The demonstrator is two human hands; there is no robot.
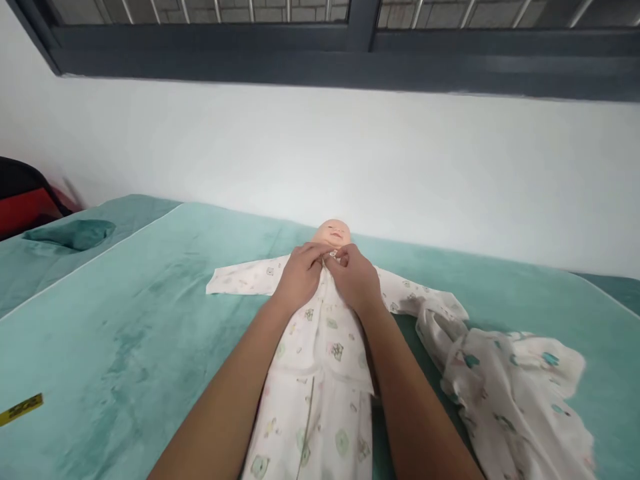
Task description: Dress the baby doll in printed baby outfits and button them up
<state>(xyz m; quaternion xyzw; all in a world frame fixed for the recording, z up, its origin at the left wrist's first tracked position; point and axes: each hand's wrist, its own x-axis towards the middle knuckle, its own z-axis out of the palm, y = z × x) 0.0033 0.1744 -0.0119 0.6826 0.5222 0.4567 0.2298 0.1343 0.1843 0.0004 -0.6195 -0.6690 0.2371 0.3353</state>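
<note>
A baby doll [334,231] lies on its back, its head toward the wall. It wears a white printed baby top [325,327] with both sleeves spread out to the sides. Over the printed pants [320,433] the top's lower edge overlaps. At the neckline, my left hand [301,275] pinches the collar from the left, fingers bent at the fabric. My right hand [357,277] pinches the collar from the right, thumb and forefinger together close to the left fingertips. A small fastening seems to sit between the fingertips, partly hidden by them.
A crumpled white printed cloth [515,400] lies on the right, touching the right sleeve. The green bedsheet [150,347] spreads underneath. A yellow label strip [21,409] lies at the left edge. A black and red bag [27,200] stands far left. Behind are a white wall [320,153] and barred window.
</note>
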